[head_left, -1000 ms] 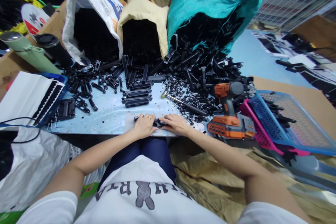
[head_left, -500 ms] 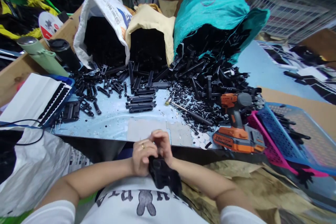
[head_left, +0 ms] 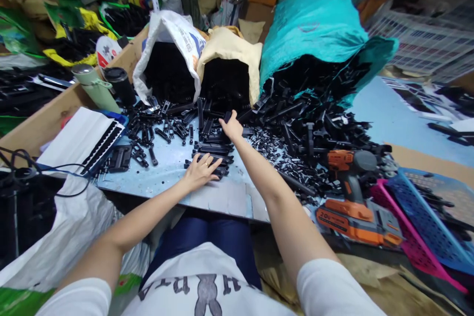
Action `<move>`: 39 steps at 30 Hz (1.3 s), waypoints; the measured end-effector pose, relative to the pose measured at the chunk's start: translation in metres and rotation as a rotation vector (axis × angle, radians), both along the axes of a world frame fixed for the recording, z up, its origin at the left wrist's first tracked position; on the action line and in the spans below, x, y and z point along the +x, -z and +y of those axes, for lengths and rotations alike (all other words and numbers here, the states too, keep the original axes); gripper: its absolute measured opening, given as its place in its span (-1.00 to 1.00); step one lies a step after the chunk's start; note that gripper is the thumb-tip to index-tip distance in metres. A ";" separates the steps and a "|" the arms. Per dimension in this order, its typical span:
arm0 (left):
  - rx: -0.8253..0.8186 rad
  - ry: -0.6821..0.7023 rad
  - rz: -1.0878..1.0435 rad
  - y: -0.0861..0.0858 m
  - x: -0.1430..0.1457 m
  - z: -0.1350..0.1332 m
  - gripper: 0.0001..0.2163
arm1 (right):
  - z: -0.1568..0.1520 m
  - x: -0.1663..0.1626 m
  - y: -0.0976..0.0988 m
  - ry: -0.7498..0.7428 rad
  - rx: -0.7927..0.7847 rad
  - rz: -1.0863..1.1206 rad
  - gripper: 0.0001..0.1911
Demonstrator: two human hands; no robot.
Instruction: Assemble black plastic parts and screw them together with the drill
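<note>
My left hand (head_left: 202, 173) lies with its fingers spread over the nearest of several black plastic bars (head_left: 211, 149), which are lined up crosswise at the table's middle. Farther back, my right hand (head_left: 233, 128) reaches to the mouth of the cream sack (head_left: 229, 44). Its thumb and fingers close round a dark bar (head_left: 227, 117), partly hidden by the hand. Small screws (head_left: 264, 143) are strewn to the right of this hand. A grey mat (head_left: 225, 198) lies at the table's near edge, below my left hand.
White (head_left: 177, 29) and teal (head_left: 311, 24) sacks spill black parts onto the blue table. An orange cordless drill (head_left: 351, 207) stands at right beside pink and blue baskets (head_left: 425, 207). At left are a green flask (head_left: 94, 89), a black cup (head_left: 120, 86) and white sheets (head_left: 79, 138).
Both hands have moved from close to my chest out over the table. The black piece held at my chest is no longer in view there. My head view has shifted left.
</note>
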State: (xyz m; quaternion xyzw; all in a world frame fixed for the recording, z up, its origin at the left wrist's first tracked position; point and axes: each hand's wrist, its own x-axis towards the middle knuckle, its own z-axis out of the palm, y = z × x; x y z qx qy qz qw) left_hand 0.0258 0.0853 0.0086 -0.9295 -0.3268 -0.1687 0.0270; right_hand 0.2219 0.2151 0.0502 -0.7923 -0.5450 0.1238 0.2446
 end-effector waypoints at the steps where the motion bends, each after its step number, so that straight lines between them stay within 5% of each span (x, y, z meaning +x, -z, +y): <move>1: -0.012 -0.095 -0.037 -0.006 -0.005 0.008 -0.50 | 0.005 -0.003 0.001 0.008 -0.019 0.019 -0.25; 6: -0.131 -0.801 -0.070 -0.024 -0.064 0.076 -0.65 | -0.009 0.003 -0.001 0.036 0.207 0.543 -0.29; 9: -0.129 -0.818 0.088 -0.020 -0.099 0.111 -0.66 | -0.044 0.014 -0.008 -0.124 0.195 1.051 -0.50; 12: -0.132 -0.659 0.216 -0.017 -0.115 0.120 -0.72 | -0.097 0.022 -0.009 -0.259 0.083 1.202 -0.54; 15: -0.226 -0.570 0.237 -0.029 -0.121 0.100 -0.79 | -0.157 0.031 -0.004 -0.526 0.011 0.854 -0.56; 18: -0.359 -0.484 0.084 -0.053 -0.123 0.060 -0.75 | -0.206 0.039 0.000 -0.924 -0.099 0.188 -0.62; 20: -0.454 -0.384 0.029 -0.070 -0.120 0.030 -0.73 | -0.227 0.042 0.002 -1.012 -0.156 -0.161 -0.51; 22: -0.532 -0.269 0.055 -0.078 -0.111 0.001 -0.70 | -0.239 0.040 0.005 -0.890 -0.176 -0.334 -0.45; 24: -0.586 -0.179 0.126 -0.076 -0.094 -0.024 -0.68 | -0.244 0.033 0.009 -0.585 -0.203 -0.367 -0.49; 26: -0.591 -0.124 0.195 -0.064 -0.071 -0.043 -0.73 | -0.245 0.025 0.016 -0.254 -0.275 -0.319 -0.37; 28: -0.531 -0.050 0.174 -0.047 -0.048 -0.055 -0.82 | -0.245 0.018 0.023 -0.079 -0.327 -0.213 -0.23; 31: -0.489 0.054 -0.026 -0.027 -0.019 -0.063 -0.89 | -0.246 0.014 0.033 -0.112 -0.190 0.194 -0.39; 35: -0.670 -0.058 -0.348 -0.024 0.008 -0.070 -0.80 | -0.249 0.004 0.035 -0.098 -0.081 1.006 -0.42; 39: -0.942 -0.159 -0.627 -0.030 0.022 -0.077 -0.75 | -0.250 -0.011 0.030 -0.122 -0.013 1.277 -0.39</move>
